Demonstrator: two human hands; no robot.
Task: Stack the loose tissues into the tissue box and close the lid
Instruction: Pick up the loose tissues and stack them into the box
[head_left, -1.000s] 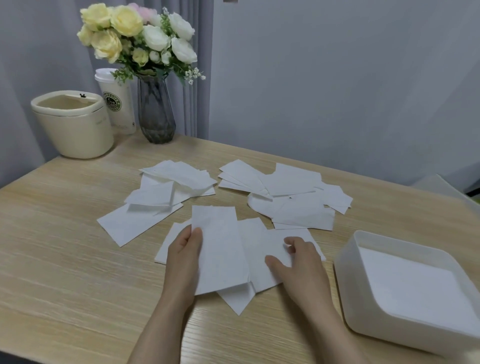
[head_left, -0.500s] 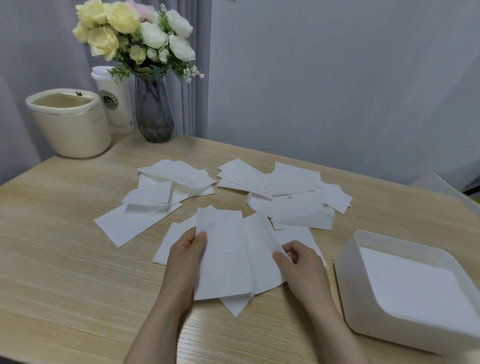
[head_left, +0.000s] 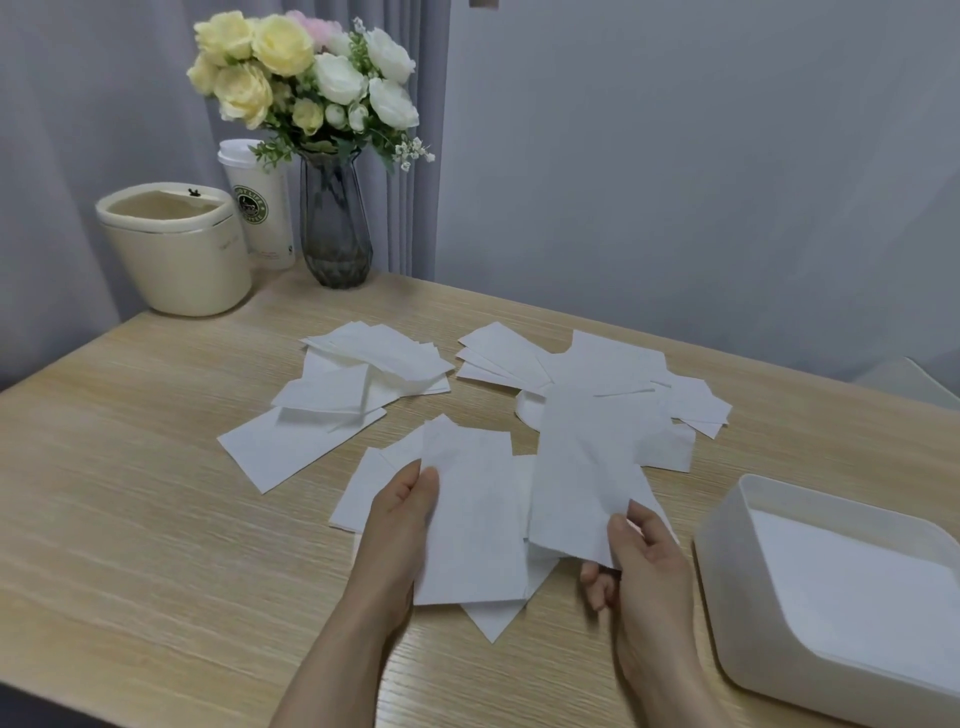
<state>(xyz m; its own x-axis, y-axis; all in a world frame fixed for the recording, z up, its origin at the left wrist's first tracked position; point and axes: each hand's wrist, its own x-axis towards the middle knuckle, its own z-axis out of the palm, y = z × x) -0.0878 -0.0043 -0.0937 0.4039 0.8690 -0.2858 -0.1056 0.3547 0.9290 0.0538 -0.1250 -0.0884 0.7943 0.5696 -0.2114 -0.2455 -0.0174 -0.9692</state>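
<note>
While the left hand (head_left: 400, 525) pins a flat rectangular tissue (head_left: 470, 519) against the pile with its thumb on top and fingers tucked beneath, the right hand (head_left: 641, 566) pinches the near corner of a second tissue (head_left: 582, 478), thumb over the sheet and fingers curled under it. That sheet tilts up off the tabletop (head_left: 130, 493), thin, soft and faintly embossed. More loose tissues (head_left: 363, 374) lie fanned in overlapping white rectangles across the pale wood-grain surface, one cluster to the left, another (head_left: 597, 364) further back on the right. The tissue box (head_left: 727, 561), smooth matte white plastic with rounded corners, sits open at the right edge, a flat white stack inside. Back left stand a faceted grey glass vase (head_left: 335, 234) of cream and white roses, a paper cup (head_left: 262, 208) and a glossy cream bin (head_left: 176, 260).
</note>
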